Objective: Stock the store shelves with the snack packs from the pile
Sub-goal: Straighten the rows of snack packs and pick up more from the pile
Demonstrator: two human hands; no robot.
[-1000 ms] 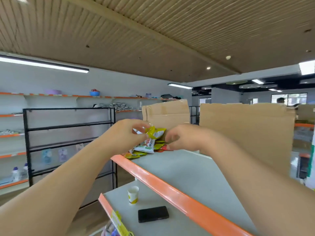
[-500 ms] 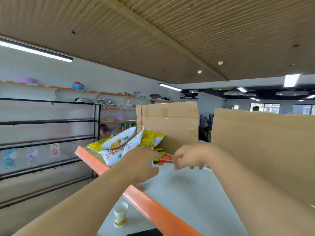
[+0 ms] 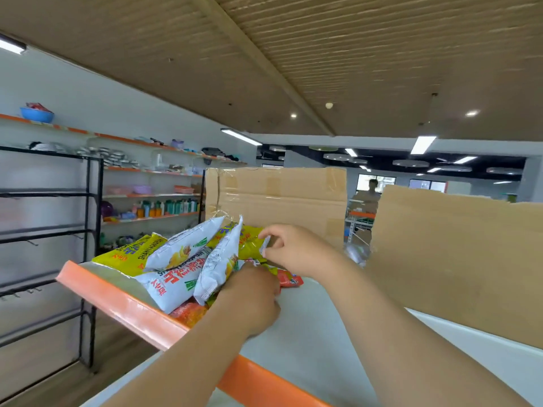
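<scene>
The pile of snack packs lies at the far end of the shelf top, against its orange edge and in front of a taped box. A yellow pack lies at the left of the pile, white packs lean upright in the middle, an orange pack shows underneath at the front edge, and a red pack lies flat at the right. The right hand reaches in from the right and pinches the edge of a green pack between thumb and curled fingers, at the top of the pile just behind the white packs. The left hand is at the near side of the pile with its back to the camera, touching the foot of a white pack; its fingers curl out of sight, so I cannot tell whether they grip anything. A cardboard sheet stands along the right side of the shelf top. To the left are a black rack and wall shelves with bottles and bowls, and a person stands far off behind the box
</scene>
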